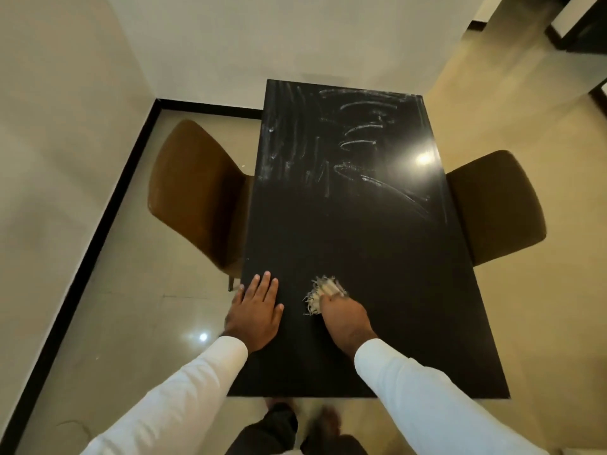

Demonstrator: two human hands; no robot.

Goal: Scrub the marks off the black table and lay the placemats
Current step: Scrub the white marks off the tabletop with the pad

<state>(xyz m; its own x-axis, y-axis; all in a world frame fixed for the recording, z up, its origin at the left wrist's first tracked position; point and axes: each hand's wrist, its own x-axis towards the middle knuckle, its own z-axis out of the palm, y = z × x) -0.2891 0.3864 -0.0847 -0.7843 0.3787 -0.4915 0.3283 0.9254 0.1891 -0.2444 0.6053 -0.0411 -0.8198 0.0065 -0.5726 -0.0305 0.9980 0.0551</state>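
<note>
From the head camera we look down on a long black desk [361, 244] that runs away from us toward a pale wall [230, 44]. Our left hand [254, 310] lies flat on the near left part of the desk, close to its left edge, with fingers [265, 285] straight, slightly spread and holding nothing. Just beside it, to the right, our right hand [345, 318] presses a pale, stringy scrubber [317, 297] against the desk top. Its fingers are curled down over the scrubber and mostly hidden by the back of the hand, and frayed strands stick out ahead and to the left of them. The scrubber looks a little blurred. The near half of the desk is plain dark, while white chalky marks [358, 126] cover the far half: upright streaks on the left and looping scrawls on the right, with a bright glare spot [423, 158] near the right edge. Both arms wear white sleeves [427, 395]. A brown chair [193, 192] stands tucked against the desk's left side and a darker chair [496, 205] against its right side. Glossy beige floor [131, 323] tiles lie around, edged by a black skirting [105, 224] along the left wall.
</note>
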